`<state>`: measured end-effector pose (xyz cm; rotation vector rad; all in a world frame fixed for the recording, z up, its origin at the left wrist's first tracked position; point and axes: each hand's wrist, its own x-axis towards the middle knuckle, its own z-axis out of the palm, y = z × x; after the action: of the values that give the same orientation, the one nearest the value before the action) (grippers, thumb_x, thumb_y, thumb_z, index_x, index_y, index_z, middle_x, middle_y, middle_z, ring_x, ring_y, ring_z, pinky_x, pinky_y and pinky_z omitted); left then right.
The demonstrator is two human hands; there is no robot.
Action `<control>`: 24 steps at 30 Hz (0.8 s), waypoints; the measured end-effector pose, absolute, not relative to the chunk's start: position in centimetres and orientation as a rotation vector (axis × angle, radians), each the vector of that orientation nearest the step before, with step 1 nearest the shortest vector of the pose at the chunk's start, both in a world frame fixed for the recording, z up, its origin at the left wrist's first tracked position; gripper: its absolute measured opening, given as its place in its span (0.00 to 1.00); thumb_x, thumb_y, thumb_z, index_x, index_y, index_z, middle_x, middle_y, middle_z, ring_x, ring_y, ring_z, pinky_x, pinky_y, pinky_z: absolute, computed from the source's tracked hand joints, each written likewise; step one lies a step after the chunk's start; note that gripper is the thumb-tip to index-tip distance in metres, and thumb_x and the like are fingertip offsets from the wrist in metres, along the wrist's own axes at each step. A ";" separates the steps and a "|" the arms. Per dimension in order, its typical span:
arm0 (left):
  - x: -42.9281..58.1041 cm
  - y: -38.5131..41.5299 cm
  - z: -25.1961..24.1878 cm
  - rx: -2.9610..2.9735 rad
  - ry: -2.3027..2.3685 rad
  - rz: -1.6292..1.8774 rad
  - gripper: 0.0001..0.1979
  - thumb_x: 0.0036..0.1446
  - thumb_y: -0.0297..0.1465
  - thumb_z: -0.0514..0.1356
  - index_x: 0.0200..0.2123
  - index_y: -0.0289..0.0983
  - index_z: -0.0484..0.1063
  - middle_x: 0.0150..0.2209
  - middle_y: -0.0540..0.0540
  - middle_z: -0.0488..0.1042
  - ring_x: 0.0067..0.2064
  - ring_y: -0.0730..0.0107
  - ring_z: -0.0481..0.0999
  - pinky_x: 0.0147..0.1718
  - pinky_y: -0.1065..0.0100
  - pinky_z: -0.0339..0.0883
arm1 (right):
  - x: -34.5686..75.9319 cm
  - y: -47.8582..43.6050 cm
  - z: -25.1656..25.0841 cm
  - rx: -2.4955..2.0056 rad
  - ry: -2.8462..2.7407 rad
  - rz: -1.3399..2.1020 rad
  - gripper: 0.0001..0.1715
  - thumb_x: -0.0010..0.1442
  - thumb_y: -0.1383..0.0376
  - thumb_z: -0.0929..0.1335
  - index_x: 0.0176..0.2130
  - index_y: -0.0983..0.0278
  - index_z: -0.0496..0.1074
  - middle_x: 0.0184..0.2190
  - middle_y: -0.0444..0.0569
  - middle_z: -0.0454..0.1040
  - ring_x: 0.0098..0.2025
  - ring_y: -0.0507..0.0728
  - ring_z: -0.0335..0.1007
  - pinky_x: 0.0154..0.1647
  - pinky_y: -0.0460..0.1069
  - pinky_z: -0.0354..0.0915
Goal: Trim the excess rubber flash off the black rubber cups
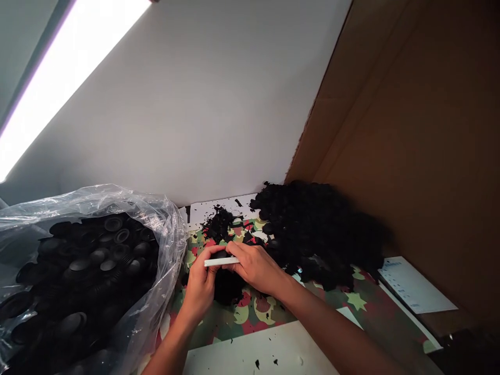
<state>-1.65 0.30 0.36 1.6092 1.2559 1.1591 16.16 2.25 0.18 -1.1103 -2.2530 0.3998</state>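
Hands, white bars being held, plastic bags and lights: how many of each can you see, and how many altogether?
Left hand and right hand: 2
White bar: 1
Plastic bag: 1
Light: 1
Total: 5

My bare left forearm (pixel 172 341) rises steeply into view, while my right forearm (pixel 324 320) slants in from the lower right, showing more of its length. My left hand (pixel 201 272) and right hand (pixel 255 264) come together ahead of me, fingers (pixel 239 250) bent toward each other in a pinching grip, the right hand's back turned upward.
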 end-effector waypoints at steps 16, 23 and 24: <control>-1.8 0.2 1.2 1.775 1.222 1.072 0.13 0.61 0.35 0.57 0.44 0.40 0.79 0.41 0.42 0.81 0.43 0.56 0.78 0.44 0.62 0.66 | 16.7 2.5 -0.4 -1.046 -2.384 0.304 0.11 0.65 0.75 0.62 0.35 0.62 0.69 0.27 0.43 0.74 0.26 0.53 0.66 0.28 0.47 0.51; -2.3 0.3 1.7 1.802 1.209 0.925 0.14 0.59 0.32 0.59 0.47 0.42 0.79 0.43 0.42 0.81 0.45 0.55 0.78 0.47 0.60 0.66 | 17.5 3.0 -0.9 -0.875 -2.380 0.310 0.15 0.66 0.73 0.62 0.28 0.62 0.65 0.24 0.42 0.72 0.24 0.52 0.62 0.28 0.47 0.51; -2.3 0.3 1.8 1.808 1.200 0.901 0.15 0.58 0.33 0.60 0.49 0.42 0.79 0.43 0.42 0.81 0.46 0.54 0.78 0.47 0.60 0.66 | 17.6 3.1 -1.0 -0.832 -2.382 0.333 0.16 0.67 0.72 0.62 0.27 0.62 0.65 0.23 0.42 0.71 0.24 0.52 0.62 0.28 0.47 0.51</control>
<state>-2.31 0.31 1.80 1.8078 1.1995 0.9008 17.57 3.08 -0.96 -0.8315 -2.3824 0.3330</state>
